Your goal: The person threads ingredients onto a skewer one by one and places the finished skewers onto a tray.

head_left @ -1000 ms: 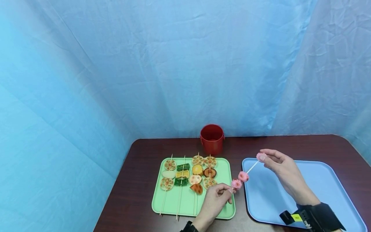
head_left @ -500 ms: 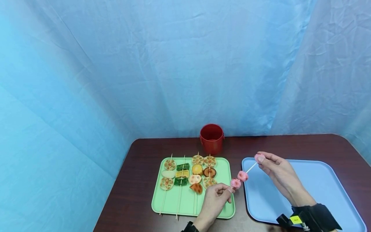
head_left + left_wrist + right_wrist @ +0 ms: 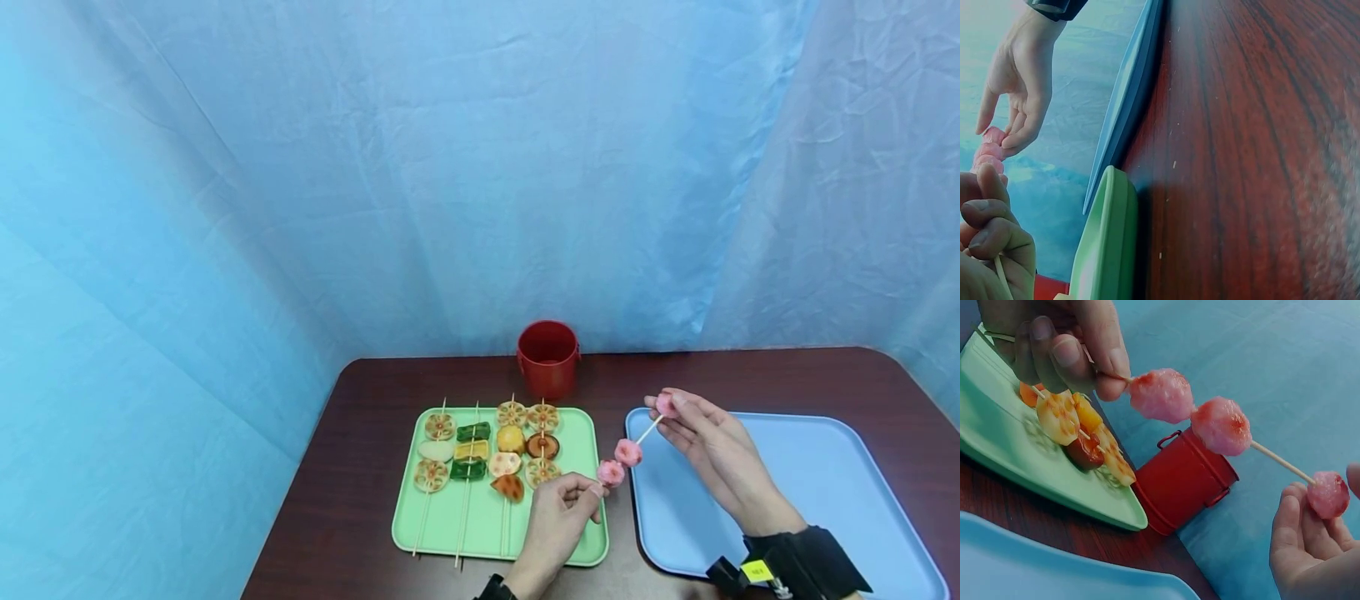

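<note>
My left hand (image 3: 558,521) pinches a skewer just below two glossy pink balls (image 3: 1191,412), its thin stick running back through the curled fingers. A third pink ball (image 3: 1329,495) sits at the skewer's far end, with bare stick (image 3: 1282,462) between it and the other two. Around that end ball is my right hand (image 3: 720,458), fingers behind it and thumb at its side, a small gap showing at the thumb in the right wrist view. The skewer slants up to the right, held above the gap between a green tray (image 3: 420,521) and a blue tray (image 3: 795,500).
Several skewers lie on the green tray, bearing lotus slices (image 3: 432,476), green and yellow pieces (image 3: 471,451) and a brown mushroom-like slice (image 3: 543,446). A red bucket (image 3: 548,362) stands behind it on the dark wooden table (image 3: 337,483). Blue cloth (image 3: 480,167) hangs beyond the table.
My right hand has moved slightly left and its grip on the end ball has loosened, so more of the ball shows. That ball sits nearer the other two. The left hand has barely moved.
</note>
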Action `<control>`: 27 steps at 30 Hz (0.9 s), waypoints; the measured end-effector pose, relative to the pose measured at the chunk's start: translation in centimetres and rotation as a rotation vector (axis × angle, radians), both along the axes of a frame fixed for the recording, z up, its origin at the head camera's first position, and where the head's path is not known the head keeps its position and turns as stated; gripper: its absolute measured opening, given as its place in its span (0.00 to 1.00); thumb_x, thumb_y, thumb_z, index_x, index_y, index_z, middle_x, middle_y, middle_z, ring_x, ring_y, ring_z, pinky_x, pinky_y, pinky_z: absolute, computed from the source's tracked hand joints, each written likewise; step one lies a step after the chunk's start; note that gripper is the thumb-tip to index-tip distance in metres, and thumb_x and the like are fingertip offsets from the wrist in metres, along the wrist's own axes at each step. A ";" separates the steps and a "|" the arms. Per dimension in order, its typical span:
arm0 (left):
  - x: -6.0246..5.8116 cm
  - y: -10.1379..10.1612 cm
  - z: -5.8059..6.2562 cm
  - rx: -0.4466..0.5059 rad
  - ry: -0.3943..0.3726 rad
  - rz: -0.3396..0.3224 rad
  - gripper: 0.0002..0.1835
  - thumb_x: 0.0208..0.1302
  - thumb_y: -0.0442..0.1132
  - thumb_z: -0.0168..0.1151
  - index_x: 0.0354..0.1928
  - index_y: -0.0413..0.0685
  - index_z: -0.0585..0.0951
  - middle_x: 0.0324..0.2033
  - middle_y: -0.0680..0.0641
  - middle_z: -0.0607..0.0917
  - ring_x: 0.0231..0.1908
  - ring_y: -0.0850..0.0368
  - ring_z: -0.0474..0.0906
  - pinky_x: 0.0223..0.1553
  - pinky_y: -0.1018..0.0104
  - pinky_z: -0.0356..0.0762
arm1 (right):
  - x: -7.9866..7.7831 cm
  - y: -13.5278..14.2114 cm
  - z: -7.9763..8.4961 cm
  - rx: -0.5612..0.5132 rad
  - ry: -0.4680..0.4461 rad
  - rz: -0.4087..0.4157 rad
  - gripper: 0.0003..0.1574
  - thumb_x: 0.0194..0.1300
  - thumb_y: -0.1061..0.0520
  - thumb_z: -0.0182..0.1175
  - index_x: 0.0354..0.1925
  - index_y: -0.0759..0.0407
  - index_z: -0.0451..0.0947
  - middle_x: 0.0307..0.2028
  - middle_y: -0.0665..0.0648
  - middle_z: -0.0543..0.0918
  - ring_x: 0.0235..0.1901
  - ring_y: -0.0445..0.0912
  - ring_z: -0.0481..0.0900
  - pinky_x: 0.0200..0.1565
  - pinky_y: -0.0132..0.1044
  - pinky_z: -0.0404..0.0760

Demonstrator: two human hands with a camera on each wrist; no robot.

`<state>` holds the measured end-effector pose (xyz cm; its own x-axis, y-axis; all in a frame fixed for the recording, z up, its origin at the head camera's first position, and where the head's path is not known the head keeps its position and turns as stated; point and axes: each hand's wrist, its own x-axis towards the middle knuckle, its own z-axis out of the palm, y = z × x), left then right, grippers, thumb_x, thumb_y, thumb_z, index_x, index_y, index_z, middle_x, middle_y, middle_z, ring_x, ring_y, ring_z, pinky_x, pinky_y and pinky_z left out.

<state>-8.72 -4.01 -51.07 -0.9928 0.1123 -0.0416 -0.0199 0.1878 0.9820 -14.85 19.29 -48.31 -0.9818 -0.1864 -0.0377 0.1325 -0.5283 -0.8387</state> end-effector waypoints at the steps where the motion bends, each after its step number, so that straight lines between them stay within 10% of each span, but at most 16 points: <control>1: 0.0 0.0 0.0 0.002 -0.004 0.003 0.10 0.60 0.40 0.63 0.32 0.39 0.86 0.14 0.50 0.80 0.12 0.70 0.63 0.14 0.78 0.53 | 0.0 -0.1 0.0 0.007 0.013 -0.002 0.16 0.74 0.57 0.50 0.54 0.58 0.78 0.51 0.56 0.83 0.53 0.45 0.79 0.52 0.37 0.75; 9: 0.0 0.3 0.0 0.000 -0.013 0.030 0.10 0.60 0.40 0.63 0.31 0.39 0.86 0.14 0.48 0.80 0.13 0.67 0.66 0.14 0.78 0.53 | 0.4 -1.6 -0.3 0.086 -0.012 -0.037 0.18 0.72 0.54 0.52 0.54 0.59 0.78 0.51 0.56 0.84 0.54 0.46 0.78 0.52 0.38 0.75; 18: -0.1 0.5 0.0 0.035 -0.019 0.076 0.09 0.62 0.39 0.62 0.32 0.40 0.86 0.14 0.54 0.79 0.20 0.40 0.75 0.15 0.77 0.52 | 0.7 -3.2 -0.4 0.243 -0.012 -0.065 0.31 0.70 0.49 0.55 0.60 0.71 0.69 0.52 0.56 0.83 0.51 0.43 0.79 0.50 0.36 0.77; 27: -0.1 0.6 -0.3 0.078 0.012 0.092 0.09 0.61 0.37 0.62 0.32 0.36 0.85 0.14 0.51 0.79 0.18 0.55 0.75 0.16 0.79 0.55 | 1.0 -4.3 -0.9 0.345 -0.029 -0.059 0.35 0.69 0.44 0.55 0.60 0.71 0.69 0.52 0.55 0.82 0.52 0.41 0.79 0.49 0.34 0.78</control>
<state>-8.82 -3.44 -51.33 -0.9995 0.0227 -0.0240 -0.0214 0.1085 0.9939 -13.89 15.00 -49.16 -0.9880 -0.1006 -0.1169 0.1369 -0.2222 -0.9653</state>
